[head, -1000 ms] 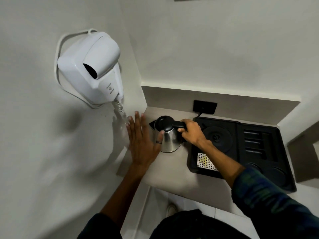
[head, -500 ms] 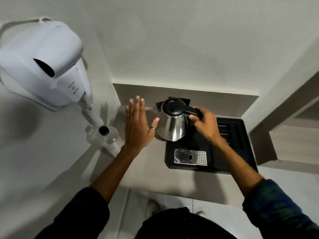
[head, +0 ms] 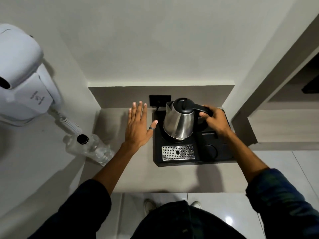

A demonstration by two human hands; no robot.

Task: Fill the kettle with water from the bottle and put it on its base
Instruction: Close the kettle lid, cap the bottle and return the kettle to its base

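Note:
A steel kettle with a black lid and handle stands upright on the round base at the back left of a black tray. My right hand grips the kettle's black handle. My left hand is flat and spread just left of the tray, holding nothing; its thumb reaches toward the kettle without touching it. A clear plastic water bottle with a black cap stands at the counter's left edge, capped.
A white wall-mounted hair dryer with a coiled cord hangs on the left wall above the bottle. A black wall socket sits behind the kettle. The tray has a perforated metal drip grille. The grey counter ends at a front edge above tiled floor.
My right hand carried the kettle rightward from the bare counter onto the tray's base. My left hand stayed spread beside it. The view shifted right, bringing the bottle into sight.

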